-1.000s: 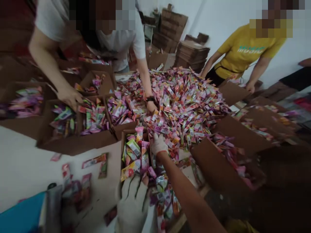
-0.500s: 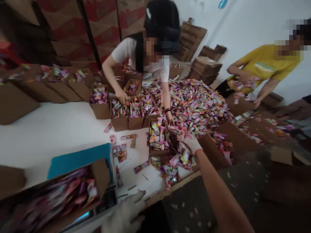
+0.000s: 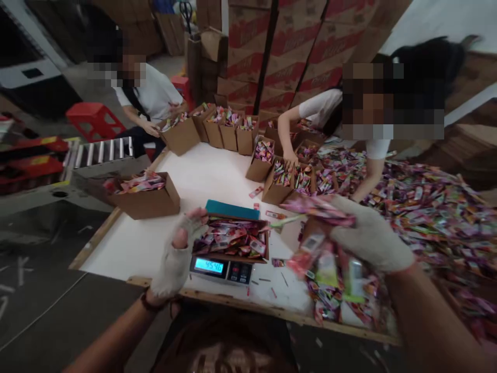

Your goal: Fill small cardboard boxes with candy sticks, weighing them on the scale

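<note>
Packet bunch (image 3: 318,210): in the right hand, raised above the table, right of the scale; blurred, count unclear.
Long axis: roughly level, left-right; loose ends point left toward the box on the scale, one green-tinted packet sticking out furthest.
Right hand (image 3: 373,235): gloved, fingers closed round the bunch.
Box on scale (image 3: 266,241): open top, packets inside, long axis left-right, roughly along the near edge.
Left hand (image 3: 171,264): gloved, at the box's left end, fingers loosely bent; cannot tell if they grip it.
Scale (image 3: 221,271): under the box, display lit blue, facing the wearer.
Near edge (image 3: 272,310): wooden strip, just in front of the scale.
Room: white table top (image 3: 202,168) shows from the left box (image 3: 149,203) to the far boxes.
Right side: loose packets (image 3: 326,303) below the hand, big pile (image 3: 430,202) beyond.
Far side: co-worker's hand (image 3: 290,158) at a filled box.
</note>
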{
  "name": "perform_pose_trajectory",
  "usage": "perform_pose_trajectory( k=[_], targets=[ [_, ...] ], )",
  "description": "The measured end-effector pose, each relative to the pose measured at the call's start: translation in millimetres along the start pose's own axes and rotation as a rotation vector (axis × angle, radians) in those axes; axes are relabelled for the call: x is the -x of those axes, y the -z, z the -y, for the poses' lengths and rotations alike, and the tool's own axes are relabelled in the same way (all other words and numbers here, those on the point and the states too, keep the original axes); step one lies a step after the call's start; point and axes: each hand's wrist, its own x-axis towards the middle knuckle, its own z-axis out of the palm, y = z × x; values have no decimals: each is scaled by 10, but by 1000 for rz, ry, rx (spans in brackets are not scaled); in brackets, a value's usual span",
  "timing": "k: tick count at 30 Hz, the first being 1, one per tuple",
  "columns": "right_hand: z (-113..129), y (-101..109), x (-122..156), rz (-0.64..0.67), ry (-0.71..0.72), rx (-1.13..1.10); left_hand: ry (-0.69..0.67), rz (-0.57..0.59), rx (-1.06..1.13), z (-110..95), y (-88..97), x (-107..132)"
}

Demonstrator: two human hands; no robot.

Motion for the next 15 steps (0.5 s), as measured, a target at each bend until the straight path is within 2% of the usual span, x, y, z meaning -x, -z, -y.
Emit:
perform_pose_trajectory(
  k=[1,3,4,5,7,9,11,13,15],
  targets=[
    [312,-247,-47,196,191,33,-6,0,65,24,7,-38],
    [773,-764,-105,410,478,255,-59,6,83,73,17,-83],
    [903,-1024,-115,458,588,407,-99,0,52,107,30,-88],
    [962,-1276,-117,492,673,555,-134,-16,5,150,51,-83],
    [892,-1736,-113,561,774,780,-159,-48,-121,262,111,-53],
    [664,-2091,-131,661,749,885,-161,-24,-278,372,178,-12],
    [419,-2304,-183,742,626,903,-195,44,-432,434,230,28],
    [266,-2368,-251,778,509,845,-262,89,-542,430,264,63],
    [234,-2310,-307,803,451,731,-318,98,-620,380,292,92]
  ],
)
